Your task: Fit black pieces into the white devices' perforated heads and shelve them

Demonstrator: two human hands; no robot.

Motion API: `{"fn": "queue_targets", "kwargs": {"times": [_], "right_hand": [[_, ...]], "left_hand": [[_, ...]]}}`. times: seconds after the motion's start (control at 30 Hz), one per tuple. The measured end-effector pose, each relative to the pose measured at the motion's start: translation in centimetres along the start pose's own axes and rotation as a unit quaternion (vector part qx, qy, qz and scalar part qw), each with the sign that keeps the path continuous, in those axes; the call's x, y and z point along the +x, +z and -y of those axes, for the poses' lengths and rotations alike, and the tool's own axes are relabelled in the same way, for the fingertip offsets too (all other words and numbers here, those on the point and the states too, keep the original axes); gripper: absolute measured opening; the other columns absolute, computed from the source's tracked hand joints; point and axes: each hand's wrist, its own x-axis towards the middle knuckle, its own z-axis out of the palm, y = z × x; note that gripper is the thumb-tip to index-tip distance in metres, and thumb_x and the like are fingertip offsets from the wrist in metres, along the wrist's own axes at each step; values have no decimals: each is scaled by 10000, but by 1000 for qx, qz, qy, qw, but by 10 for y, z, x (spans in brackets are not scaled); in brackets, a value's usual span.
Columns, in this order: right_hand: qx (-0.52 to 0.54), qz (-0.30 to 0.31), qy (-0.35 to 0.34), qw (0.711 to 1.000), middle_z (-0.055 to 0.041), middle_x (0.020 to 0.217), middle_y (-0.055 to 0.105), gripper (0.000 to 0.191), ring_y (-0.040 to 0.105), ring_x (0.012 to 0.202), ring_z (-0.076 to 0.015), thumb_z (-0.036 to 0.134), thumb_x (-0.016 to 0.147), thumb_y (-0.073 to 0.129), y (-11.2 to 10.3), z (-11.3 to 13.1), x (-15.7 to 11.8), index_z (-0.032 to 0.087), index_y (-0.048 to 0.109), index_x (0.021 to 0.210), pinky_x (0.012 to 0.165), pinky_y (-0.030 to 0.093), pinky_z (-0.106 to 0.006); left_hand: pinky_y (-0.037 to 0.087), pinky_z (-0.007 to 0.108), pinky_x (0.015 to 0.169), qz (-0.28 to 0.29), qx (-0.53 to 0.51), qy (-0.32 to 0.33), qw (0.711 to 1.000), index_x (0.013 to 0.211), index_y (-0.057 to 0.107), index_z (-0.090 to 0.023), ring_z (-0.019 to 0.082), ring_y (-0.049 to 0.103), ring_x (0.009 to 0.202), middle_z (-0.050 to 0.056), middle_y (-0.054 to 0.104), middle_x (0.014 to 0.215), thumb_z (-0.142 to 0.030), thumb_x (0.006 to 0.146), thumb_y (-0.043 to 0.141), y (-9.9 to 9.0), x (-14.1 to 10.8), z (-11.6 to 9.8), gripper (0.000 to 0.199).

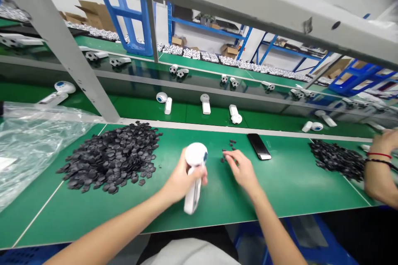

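My left hand (183, 176) is closed around a white handheld device (195, 155) with a round head and a blue patch on its side, held tilted above the green table. My right hand (244, 169) is to the right of it, low over the table. Its thumb and forefinger come together beside a few small black pieces (232, 143); whether a piece is between the fingertips I cannot make out. A large heap of flat black pentagon pieces (115, 157) lies to the left of my left hand.
A black phone (259, 147) lies right of my right hand. Clear plastic bag (40, 145) covers the left side. Behind a raised edge, several white devices (205, 104) rest on a green belt. Another person's arm (379, 169) is by a second black heap (337, 159). A metal post (71, 49) rises left.
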Motion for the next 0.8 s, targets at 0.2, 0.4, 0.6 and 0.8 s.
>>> {"fn": "queue_targets", "kwargs": {"times": [0.2, 0.4, 0.6, 0.8], "right_hand": [[-205, 80, -70, 973, -106, 1040, 664, 316, 678, 1025, -279, 482, 1047, 585, -6, -45, 9, 312, 810, 1190, 787, 619, -387], [-184, 144, -112, 966, -111, 1028, 684, 308, 658, 986, -286, 389, 1090, 510, -10, -39, 28, 256, 787, 1075, 855, 608, -454], [107, 118, -55, 986, -66, 895, 768, 278, 735, 764, -212, 397, 1077, 561, 8, 24, 60, 243, 784, 1015, 739, 639, -366], [380, 102, 63, 917, -41, 830, 824, 164, 804, 771, -217, 386, 910, 822, 41, 77, 43, 223, 812, 931, 733, 677, -307]], "left_hand": [[556, 359, 936, -108, 30, 127, 986, 1357, 388, -229, 211, 712, 1000, 59, 695, 1077, -439, 925, 760, -31, 47, 12, 607], [547, 298, 705, -109, 42, 111, 987, 1241, 422, -241, 160, 676, 728, 5, 670, 927, -483, 980, 680, -47, 42, 19, 439], [519, 293, 618, -100, -4, 90, 991, 1387, 394, -243, 173, 639, 640, 6, 656, 828, -560, 1030, 488, -45, 37, 13, 487], [541, 325, 848, -137, 144, 184, 963, 1467, 374, -255, 201, 646, 968, 81, 612, 1234, -511, 956, 661, -44, 22, 14, 640]]}}
